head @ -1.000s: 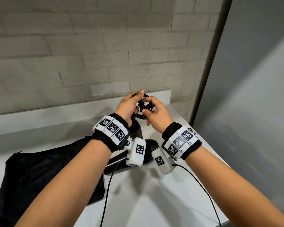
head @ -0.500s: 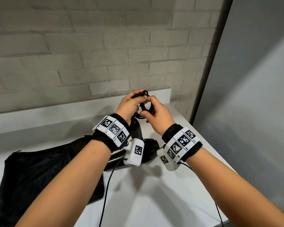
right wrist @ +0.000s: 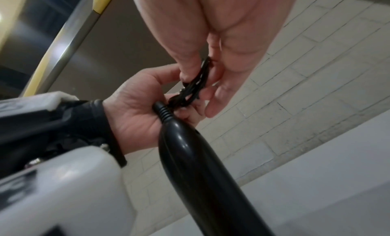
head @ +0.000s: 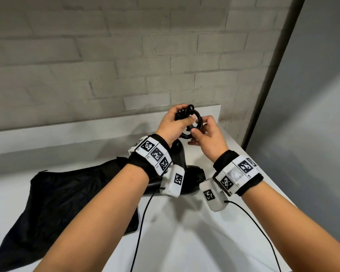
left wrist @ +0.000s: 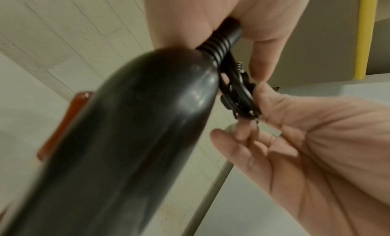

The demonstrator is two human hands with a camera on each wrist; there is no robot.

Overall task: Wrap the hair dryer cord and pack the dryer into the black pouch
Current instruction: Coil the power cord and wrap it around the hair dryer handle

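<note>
— Head view first: where were the hands?
— Both raised above the white table (head: 185, 242), near its far right corner and the grey brick wall (head: 106, 55). The left hand (head: 172, 125) gripped the coiled black cord (head: 194, 118); the right hand (head: 208, 134) pinched it too. The black fabric pouch (head: 67, 193) lay flat at the left.
— Left wrist view?
— The glossy black hair dryer (left wrist: 126, 139) hung from the cord, fingers curled round the loops.
— Right wrist view?
— Thumb and fingers pinched the coil beside the table's edge.
</note>
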